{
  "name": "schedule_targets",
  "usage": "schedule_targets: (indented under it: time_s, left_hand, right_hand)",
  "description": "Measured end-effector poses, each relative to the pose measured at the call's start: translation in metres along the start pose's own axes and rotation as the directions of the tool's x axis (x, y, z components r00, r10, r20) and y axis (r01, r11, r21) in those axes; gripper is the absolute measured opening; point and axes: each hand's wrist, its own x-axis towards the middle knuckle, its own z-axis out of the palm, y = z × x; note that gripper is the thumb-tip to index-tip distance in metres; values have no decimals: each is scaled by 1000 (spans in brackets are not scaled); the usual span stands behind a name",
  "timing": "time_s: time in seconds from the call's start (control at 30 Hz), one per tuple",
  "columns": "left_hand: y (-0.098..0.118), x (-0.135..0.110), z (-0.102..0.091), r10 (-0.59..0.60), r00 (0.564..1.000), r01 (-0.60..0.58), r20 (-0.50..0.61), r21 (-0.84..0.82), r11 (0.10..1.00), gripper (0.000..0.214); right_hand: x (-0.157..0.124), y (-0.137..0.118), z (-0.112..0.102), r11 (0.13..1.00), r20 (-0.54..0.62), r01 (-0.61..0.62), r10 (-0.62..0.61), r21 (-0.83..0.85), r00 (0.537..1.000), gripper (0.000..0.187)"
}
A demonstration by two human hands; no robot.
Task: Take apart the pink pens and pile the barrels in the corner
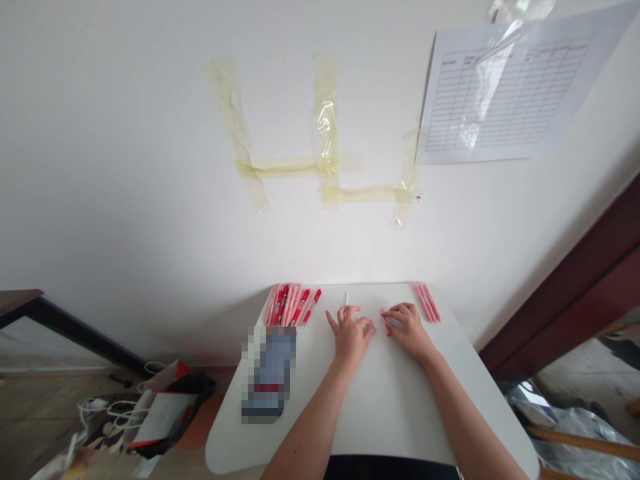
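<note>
On the white table, my right hand (407, 328) is closed, its thumb and fingertips pinching a slim pink pen part (385, 321) that is partly covered by the fingers. My left hand (351, 331) is a short way to the left, thumb and index finger drawn together and the outer fingers apart. Something small and pale may be in that pinch; I cannot make it out. Just beyond the left fingers lies a small clear-white piece (347, 298). A few pink pens (427, 303) lie side by side at the back right. Several pink and red pens (293, 305) are bunched at the back left.
A pixelated dark object (273, 373) lies on the table's left side. The white wall (165, 200) meets the table's back edge, with yellowed tape (327, 120) and a printed sheet (500, 100) on it. Bags and cables (155, 407) sit on the floor at left.
</note>
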Motion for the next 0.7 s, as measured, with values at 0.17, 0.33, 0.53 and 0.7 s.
schedule_targets:
  time_s: [0.17,0.33,0.53,0.7]
  left_hand:
    - [-8,1,-9,-56,998,57,-26,30,998,11]
    - [-20,5,-17,-181,977,192,-117,97,977,17]
    - [-26,8,-19,-269,951,297,-155,201,933,19]
    - [-26,9,-17,-306,943,329,-131,231,916,18]
  right_hand:
    - [0,0,-1,1000,11,-7,7,19,1000,28]
    - [0,-1,-1,999,13,-15,14,30,1000,28]
    - [0,0,-3,999,35,-35,33,30,999,30]
    - [0,2,-3,998,43,-52,51,32,998,30]
